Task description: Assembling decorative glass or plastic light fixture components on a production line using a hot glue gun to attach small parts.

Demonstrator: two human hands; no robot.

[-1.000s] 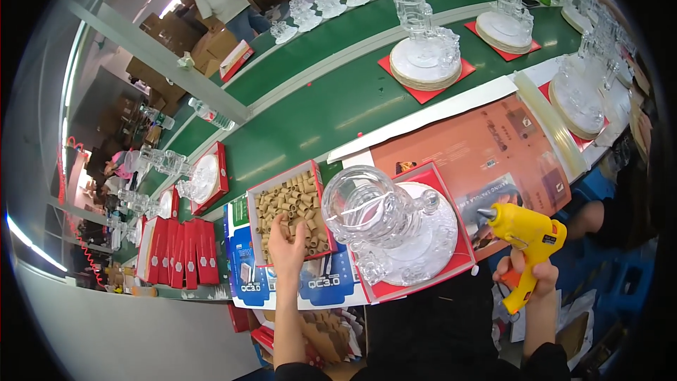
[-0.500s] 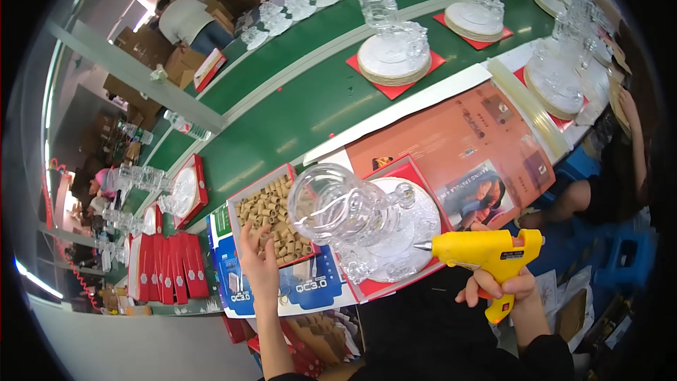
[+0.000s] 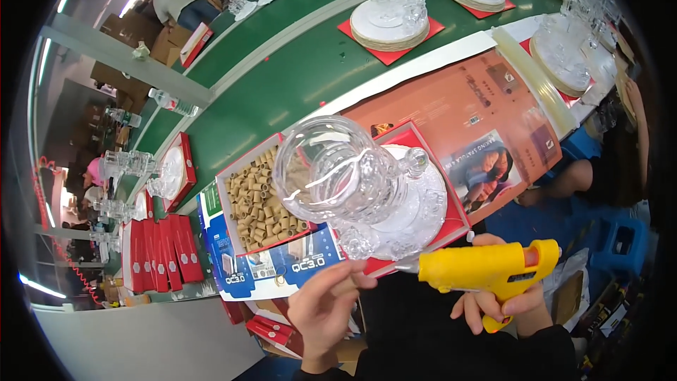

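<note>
My right hand point(image 3: 525, 303) is wrapped round a yellow glue gun point(image 3: 479, 268), its nozzle pointing left. Close to the nozzle tip is my left hand point(image 3: 321, 310), its thumb and fingers pinched together; whatever is between them is too small to make out. Just beyond both hands stands a clear, stacked ornament point(image 3: 331, 169) with a wide round top, set on a white disc base point(image 3: 423, 212). A red tray point(image 3: 457, 220) lies under that base. Left of the ornament, a red-edged box point(image 3: 223, 201) is filled with short tan tubes point(image 3: 259, 204).
Similar clear ornaments on stacked discs point(image 3: 389, 25) stand along the green bench point(image 3: 282, 99). Several red boxes point(image 3: 166, 254) lean at the left. A plastic bottle point(image 3: 173, 102) lies by a metal post. One person point(image 3: 185, 1) bends at the back; another sits at the right near blue stools point(image 3: 624, 247).
My left hand has left the box of tan tubes and come right and nearer, to the glue gun's nozzle. The glue gun has shifted slightly left, and the whole view has tilted a little.
</note>
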